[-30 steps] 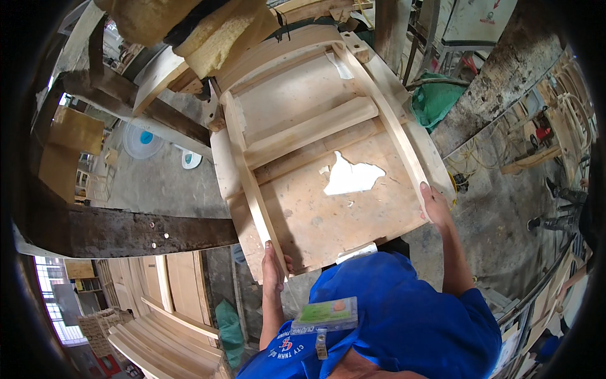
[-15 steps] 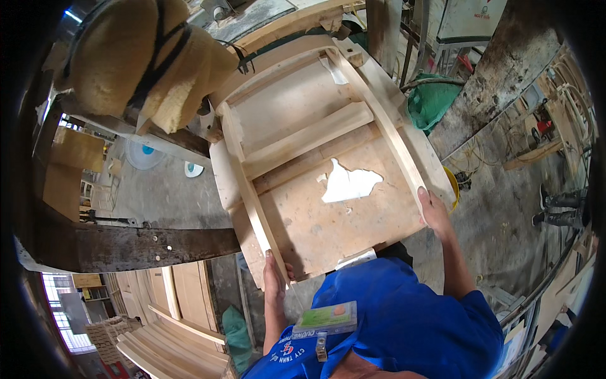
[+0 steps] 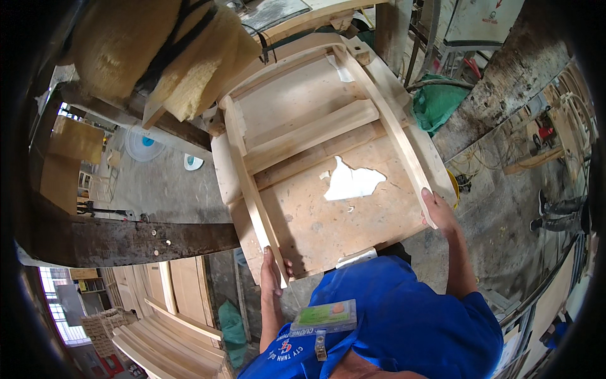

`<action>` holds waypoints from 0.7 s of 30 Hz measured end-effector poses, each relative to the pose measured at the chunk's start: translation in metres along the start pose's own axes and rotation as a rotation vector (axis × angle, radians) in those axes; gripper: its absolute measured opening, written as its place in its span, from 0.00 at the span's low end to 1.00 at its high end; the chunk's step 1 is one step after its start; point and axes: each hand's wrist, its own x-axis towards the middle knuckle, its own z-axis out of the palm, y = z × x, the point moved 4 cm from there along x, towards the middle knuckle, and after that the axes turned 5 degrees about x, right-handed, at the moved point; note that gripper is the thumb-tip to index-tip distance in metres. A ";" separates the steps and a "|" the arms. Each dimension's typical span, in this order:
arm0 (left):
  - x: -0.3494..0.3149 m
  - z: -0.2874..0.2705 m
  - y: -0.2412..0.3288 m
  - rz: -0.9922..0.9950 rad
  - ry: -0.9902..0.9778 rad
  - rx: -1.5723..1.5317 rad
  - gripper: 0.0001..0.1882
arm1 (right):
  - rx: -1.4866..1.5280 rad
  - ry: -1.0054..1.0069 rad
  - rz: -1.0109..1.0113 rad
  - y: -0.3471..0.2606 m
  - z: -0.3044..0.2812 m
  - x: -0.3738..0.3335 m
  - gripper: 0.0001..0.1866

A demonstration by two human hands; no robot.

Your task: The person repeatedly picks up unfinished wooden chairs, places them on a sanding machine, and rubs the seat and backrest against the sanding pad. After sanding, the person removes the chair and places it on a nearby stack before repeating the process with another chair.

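A pale wooden chair frame, with two long side legs, a curved far rail and a wide crossbar, is held over a worn wooden work board. My left hand grips the near end of the left leg, fingers wrapped round it. Around the near end of the right leg my right hand is closed, thumb on top. Through the frame shows an irregular white patch on the board. A smaller white piece lies by the far right corner.
Yellow foam bound with black straps hangs at the upper left. A dark beam runs in from the left, and a stained post slants at the right. Stacked wood strips lie lower left. A green bag hangs beyond the board.
The view has shifted slightly. The right leg's near end now reaches a little past my right hand. Both hands keep their hold on the chair frame.
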 end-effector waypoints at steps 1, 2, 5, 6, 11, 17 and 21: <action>0.000 0.003 0.002 -0.005 -0.014 -0.027 0.36 | 0.009 -0.062 0.011 0.000 -0.004 0.004 0.34; 0.000 0.006 0.003 -0.031 -0.028 -0.144 0.38 | 0.018 -0.124 0.021 0.001 -0.006 0.007 0.33; 0.003 0.007 0.001 -0.094 -0.122 -0.370 0.42 | 0.267 -0.253 0.030 0.002 -0.007 0.014 0.30; 0.008 0.005 0.000 -0.108 -0.191 -0.361 0.42 | 0.319 -0.280 0.026 0.003 -0.006 0.015 0.29; 0.019 -0.009 -0.008 -0.207 -0.175 -0.219 0.42 | 0.417 -0.266 0.050 0.006 0.001 0.014 0.27; 0.014 -0.003 -0.004 -0.218 -0.023 -0.177 0.34 | 0.361 -0.225 0.065 0.005 0.001 0.013 0.25; 0.010 -0.005 0.002 -0.262 0.067 -0.134 0.34 | 0.356 -0.218 0.060 0.000 0.003 0.012 0.22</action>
